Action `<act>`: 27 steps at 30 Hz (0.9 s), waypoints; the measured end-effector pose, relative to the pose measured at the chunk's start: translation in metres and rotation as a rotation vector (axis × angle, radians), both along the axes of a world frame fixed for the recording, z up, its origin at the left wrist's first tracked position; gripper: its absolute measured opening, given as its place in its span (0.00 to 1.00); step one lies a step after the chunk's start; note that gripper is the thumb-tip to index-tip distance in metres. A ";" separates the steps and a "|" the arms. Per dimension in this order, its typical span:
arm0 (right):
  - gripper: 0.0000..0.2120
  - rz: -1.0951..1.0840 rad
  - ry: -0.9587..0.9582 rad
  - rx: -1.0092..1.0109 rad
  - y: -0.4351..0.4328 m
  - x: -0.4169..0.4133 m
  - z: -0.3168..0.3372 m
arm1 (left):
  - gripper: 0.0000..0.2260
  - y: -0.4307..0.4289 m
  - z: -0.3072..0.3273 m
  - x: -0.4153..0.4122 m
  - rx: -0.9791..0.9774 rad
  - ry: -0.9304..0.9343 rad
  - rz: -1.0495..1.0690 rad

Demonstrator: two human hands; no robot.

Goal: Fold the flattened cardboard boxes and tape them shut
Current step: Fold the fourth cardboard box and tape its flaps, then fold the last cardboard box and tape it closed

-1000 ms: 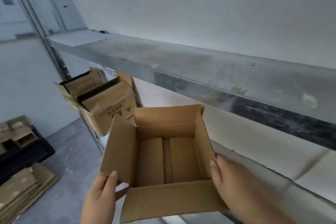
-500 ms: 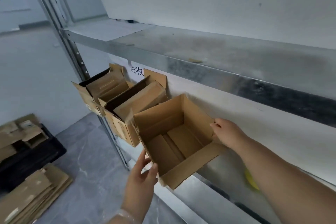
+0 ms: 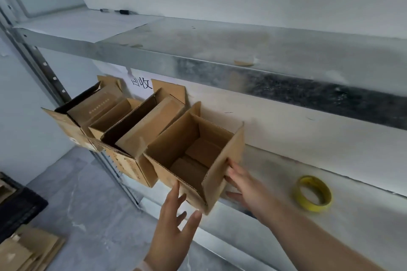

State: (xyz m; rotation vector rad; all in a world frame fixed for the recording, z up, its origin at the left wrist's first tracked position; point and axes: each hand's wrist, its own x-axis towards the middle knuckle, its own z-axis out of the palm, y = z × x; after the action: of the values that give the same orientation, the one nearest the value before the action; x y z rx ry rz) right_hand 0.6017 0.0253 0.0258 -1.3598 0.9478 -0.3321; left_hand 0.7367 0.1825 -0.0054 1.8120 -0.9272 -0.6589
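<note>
Head view, the only one:

- Open-topped brown cardboard box (image 3: 174, 145) is on the lower grey metal shelf (image 3: 286, 182), third in a row, with its left side touching the middle brown cardboard box (image 3: 141, 136). Top flaps are up. The bottom flaps are folded in, and the seam between them is visible inside. Can't tell if there's any tape on it. The near bottom corner is at the shelf's front edge, and I can't tell whether it overhangs.
- Left hand (image 3: 174, 222): fingers (image 3: 176, 189) are straight and spread wide, holding nothing. The index tip overlaps the box's front wall and the thumb is just under the near corner. Can't confirm actual contact.
- Right hand (image 3: 244, 185): fingers (image 3: 229, 167) are extended flat against the box's right outer wall. The thumb is spread lower, near the wall's bottom edge. It's pressing rather than gripping.
- Yellow ring-shaped tape roll (image 3: 315, 207) lies flat on the same shelf, to the right of the right hand and well apart from the box.
- Far-left brown cardboard box (image 3: 88, 112) touches the middle one. Both have loose cardboard pieces standing inside.
- White paper label with black characters (image 3: 141, 82) is on the back wall, above the gap between those two boxes.
- Upper grey metal shelf (image 3: 220, 46) has dark marker pens (image 3: 123, 11) at its back left.
- Perforated metal upright (image 3: 44, 66) is at the rack's left end.
- Stack of flattened brown cardboard (image 3: 28, 248) sits on the grey floor (image 3: 88, 193) at bottom left, with a black crate (image 3: 17, 204) just behind it.
</note>
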 end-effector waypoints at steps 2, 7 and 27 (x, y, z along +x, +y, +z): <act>0.25 0.026 0.040 -0.011 -0.004 0.007 0.007 | 0.35 -0.002 -0.001 -0.004 -0.021 -0.069 -0.040; 0.24 0.010 0.117 -0.214 -0.008 -0.032 0.007 | 0.30 -0.015 0.015 -0.030 -0.118 -0.458 -0.085; 0.24 -0.386 0.661 -0.546 0.044 -0.543 -0.004 | 0.22 -0.104 0.003 -0.441 -0.123 -0.268 -0.706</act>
State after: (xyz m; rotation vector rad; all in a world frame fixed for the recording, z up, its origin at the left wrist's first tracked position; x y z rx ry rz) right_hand 0.0588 0.0696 0.0215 -1.8299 1.7729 -0.4658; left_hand 0.2955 0.0783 -0.0020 1.4653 -1.7829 -0.7677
